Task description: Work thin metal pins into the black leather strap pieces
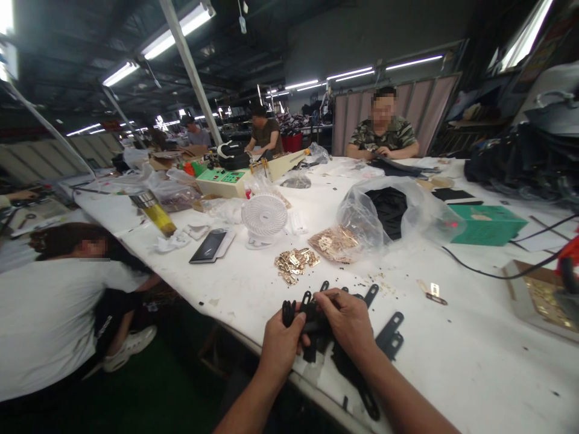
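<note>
My left hand (283,340) is closed around several black straps (289,312) with slotted, rounded ends. The thumb and fingers of my right hand (346,316) are pinched together at the tip of one of these straps; whatever small piece lies between them is hidden. More black straps (389,331) lie on the table beneath and to the right of my right hand. Beyond both hands is a loose pile of gold metal plates (295,264) with slots. Tiny dark and gold bits are scattered to the right of that pile.
A clear bag of gold plates (333,242), a white fan (263,218), a phone (210,246) and a green box (487,224) stand on the white table (474,374). A cardboard tray (515,289) sits far right. One person (58,313) crouches at left; another (383,129) sits opposite.
</note>
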Demonstrator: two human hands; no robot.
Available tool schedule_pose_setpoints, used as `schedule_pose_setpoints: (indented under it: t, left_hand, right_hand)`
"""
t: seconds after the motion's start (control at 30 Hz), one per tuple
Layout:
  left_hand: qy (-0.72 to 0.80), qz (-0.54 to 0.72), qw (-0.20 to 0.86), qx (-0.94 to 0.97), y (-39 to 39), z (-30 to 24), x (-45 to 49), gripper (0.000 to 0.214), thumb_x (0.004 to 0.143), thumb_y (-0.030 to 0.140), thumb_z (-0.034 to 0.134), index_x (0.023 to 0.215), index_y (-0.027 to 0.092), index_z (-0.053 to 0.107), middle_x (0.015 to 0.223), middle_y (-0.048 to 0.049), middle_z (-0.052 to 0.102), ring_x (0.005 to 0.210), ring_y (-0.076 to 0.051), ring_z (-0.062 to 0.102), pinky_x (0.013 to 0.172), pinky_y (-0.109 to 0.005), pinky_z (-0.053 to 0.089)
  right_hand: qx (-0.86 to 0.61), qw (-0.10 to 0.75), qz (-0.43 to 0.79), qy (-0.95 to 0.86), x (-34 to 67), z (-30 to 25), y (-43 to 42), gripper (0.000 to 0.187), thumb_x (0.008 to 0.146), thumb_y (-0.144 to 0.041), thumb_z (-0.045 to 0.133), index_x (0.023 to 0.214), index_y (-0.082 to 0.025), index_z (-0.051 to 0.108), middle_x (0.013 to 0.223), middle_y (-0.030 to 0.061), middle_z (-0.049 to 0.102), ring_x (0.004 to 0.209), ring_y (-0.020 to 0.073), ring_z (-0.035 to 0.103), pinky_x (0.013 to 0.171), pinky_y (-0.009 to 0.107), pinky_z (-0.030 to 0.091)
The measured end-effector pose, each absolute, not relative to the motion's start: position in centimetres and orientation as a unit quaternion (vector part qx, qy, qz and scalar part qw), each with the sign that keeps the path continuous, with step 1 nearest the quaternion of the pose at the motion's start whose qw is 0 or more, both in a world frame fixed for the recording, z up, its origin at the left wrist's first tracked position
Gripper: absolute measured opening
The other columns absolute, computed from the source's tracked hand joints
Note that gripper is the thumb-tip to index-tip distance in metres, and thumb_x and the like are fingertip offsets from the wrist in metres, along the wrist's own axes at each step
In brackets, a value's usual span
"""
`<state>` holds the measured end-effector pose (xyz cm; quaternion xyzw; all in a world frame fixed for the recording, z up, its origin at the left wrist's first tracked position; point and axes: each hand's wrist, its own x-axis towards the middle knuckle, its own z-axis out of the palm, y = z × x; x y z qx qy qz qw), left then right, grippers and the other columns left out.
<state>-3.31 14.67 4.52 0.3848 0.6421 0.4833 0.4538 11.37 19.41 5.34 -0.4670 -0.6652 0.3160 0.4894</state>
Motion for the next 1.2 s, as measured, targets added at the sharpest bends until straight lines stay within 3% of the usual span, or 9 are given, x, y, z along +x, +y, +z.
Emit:
schedule_pose_setpoints:
  t: [0.63, 0.97, 1.2]
  left_hand:
    - [0.635, 0.478, 0.455, 0.401, 14.8, 3.9, -3.5, 0.037, 0.081, 0.043, 0.065, 0.101, 0.012, 0.066, 0.044, 0.0012, 0.059, 0.032, -0.01, 0.044, 0.035, -0.018, 0.032]
    - [0.64, 0.478, 0.43, 0.421, 14.8, 3.4, -3.5, 0.029, 0.086, 0.041, 0.061, 0.096, 0.014, 0.065, 0.045, 0.0019, 0.057, 0.036, -0.01, 0.044, 0.037, -0.018, 0.032]
    - [0.647, 0.472, 0.414, 0.433, 14.6, 3.5, -3.3, 0.028, 0.085, 0.04, 0.061, 0.089, 0.014, 0.066, 0.043, 0.0018, 0.056, 0.035, -0.01, 0.045, 0.037, -0.018, 0.032]
  right_hand:
    - [-0.403, 0.475, 0.302, -0.722, 10.7, 4.7, 18.9, 0.017, 0.094, -0.028, 0.058, 0.087, -0.025, 0.072, 0.084, 0.0009, 0.073, 0.077, 0.0184, 0.068, 0.072, 0.027, 0.05]
    - [-0.361, 0.433, 0.313, -0.764, 10.6, 4.3, 19.0, 0.021, 0.094, -0.016, 0.055, 0.101, -0.024, 0.072, 0.097, 0.0019, 0.072, 0.09, 0.0173, 0.067, 0.084, 0.027, 0.05]
    - [-0.394, 0.45, 0.322, -0.734, 10.4, 4.2, 19.0, 0.016, 0.092, -0.02, 0.061, 0.09, -0.025, 0.075, 0.088, -0.0002, 0.074, 0.082, 0.017, 0.069, 0.079, 0.025, 0.05]
